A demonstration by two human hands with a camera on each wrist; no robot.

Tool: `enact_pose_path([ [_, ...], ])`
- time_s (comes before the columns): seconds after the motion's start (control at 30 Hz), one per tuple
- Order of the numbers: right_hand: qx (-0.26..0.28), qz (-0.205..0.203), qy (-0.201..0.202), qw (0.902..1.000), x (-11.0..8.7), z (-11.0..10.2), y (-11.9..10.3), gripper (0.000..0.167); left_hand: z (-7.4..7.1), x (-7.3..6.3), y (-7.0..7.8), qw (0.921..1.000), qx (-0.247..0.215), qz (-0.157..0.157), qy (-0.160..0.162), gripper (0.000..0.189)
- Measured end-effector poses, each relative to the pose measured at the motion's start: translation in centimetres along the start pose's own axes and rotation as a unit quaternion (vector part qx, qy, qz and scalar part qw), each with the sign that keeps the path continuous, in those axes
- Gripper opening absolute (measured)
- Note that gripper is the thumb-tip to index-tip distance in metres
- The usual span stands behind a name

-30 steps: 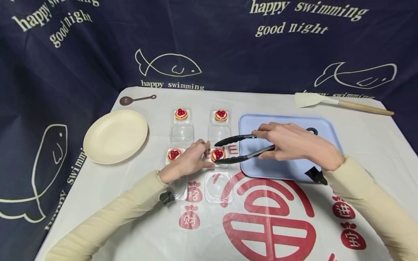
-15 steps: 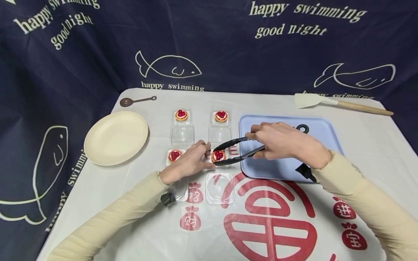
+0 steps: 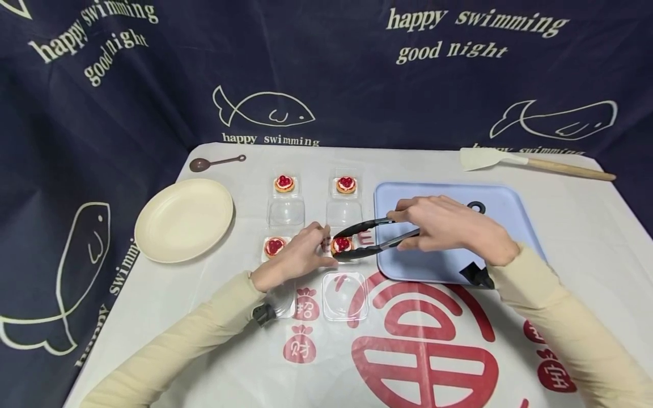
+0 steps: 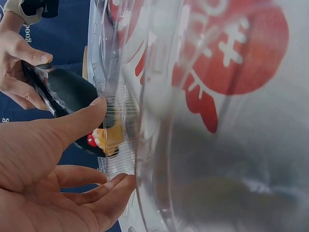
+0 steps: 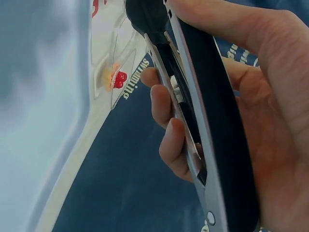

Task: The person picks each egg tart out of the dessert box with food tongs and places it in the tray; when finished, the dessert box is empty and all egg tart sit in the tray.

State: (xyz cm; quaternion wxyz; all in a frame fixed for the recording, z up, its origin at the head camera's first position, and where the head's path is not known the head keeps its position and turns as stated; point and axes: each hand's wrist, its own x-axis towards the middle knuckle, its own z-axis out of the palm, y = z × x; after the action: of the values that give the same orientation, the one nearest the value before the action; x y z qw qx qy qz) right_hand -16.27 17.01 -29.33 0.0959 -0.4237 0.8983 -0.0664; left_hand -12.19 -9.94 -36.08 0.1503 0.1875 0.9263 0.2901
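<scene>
My right hand (image 3: pixel 441 224) grips black-and-silver tongs (image 3: pixel 393 242). The tongs' black tips lie around a small tart (image 3: pixel 342 245) topped with red fruit, inside a clear plastic box. That box's round-domed lid (image 3: pixel 345 296) lies folded out toward me. With thumb and fingertips, my left hand (image 3: pixel 301 252) holds the left side of this box; its ribbed wall (image 4: pixel 120 130) shows between them in the left wrist view. Partly behind my left hand, another tart (image 3: pixel 275 246) sits in its own clear box. Whether the tips press on the tart is hard to tell.
Two more boxed tarts, one at left (image 3: pixel 284 183) and one at right (image 3: pixel 346 184), stand farther back with lids folded out. A blue tray (image 3: pixel 433 271) lies under my right hand. A cream plate (image 3: pixel 185 221), brown spoon (image 3: pixel 200 164) and spatula (image 3: pixel 482 159) lie around.
The tongs and my right hand have moved left, and the tongs' tips have drawn nearer each other around the tart. My left hand stays at the box.
</scene>
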Motion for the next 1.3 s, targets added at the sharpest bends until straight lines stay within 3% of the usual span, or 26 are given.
enact_pose_path([
  [0.17, 0.025, 0.011, 0.015, 0.9995, -1.2, -0.6, 1.4, 0.051, 0.1, -0.1, 0.1, 1.0, 0.0, -0.005, 0.001, 0.054],
  [0.33, 0.045, 0.02, 0.078, 0.9958, -3.4, -1.5, 3.9, 0.055, 0.1, -0.1, 0.2, 1.0, 0.002, -0.006, 0.003, 0.061],
  [0.47, 0.023, 0.087, 0.097, 0.9912, -5.3, -1.8, 6.0, 0.056, 0.0, 0.0, 0.2, 1.0, -0.002, -0.004, 0.003, 0.061],
  [0.57, 0.002, 0.149, 0.072, 0.9862, -6.2, -1.5, 7.4, 0.058, 0.0, 0.0, 0.2, 1.0, 0.001, -0.005, 0.0, 0.062],
  [0.67, -0.01, 0.177, 0.052, 0.9828, -6.5, -0.9, 8.5, 0.059, 0.0, 0.0, 0.2, 1.0, 0.003, -0.006, -0.001, 0.057],
  [1.0, -0.035, 0.18, 0.059, 0.9813, -6.5, 0.4, 9.1, 0.058, 0.2, -0.1, 0.0, 1.0, -0.004, 0.0, 0.007, 0.052],
  [1.3, -0.026, 0.179, 0.07, 0.981, -6.2, 1.2, 8.9, 0.06, 0.2, 0.0, 0.0, 0.9998, -0.012, 0.002, 0.015, 0.05],
])
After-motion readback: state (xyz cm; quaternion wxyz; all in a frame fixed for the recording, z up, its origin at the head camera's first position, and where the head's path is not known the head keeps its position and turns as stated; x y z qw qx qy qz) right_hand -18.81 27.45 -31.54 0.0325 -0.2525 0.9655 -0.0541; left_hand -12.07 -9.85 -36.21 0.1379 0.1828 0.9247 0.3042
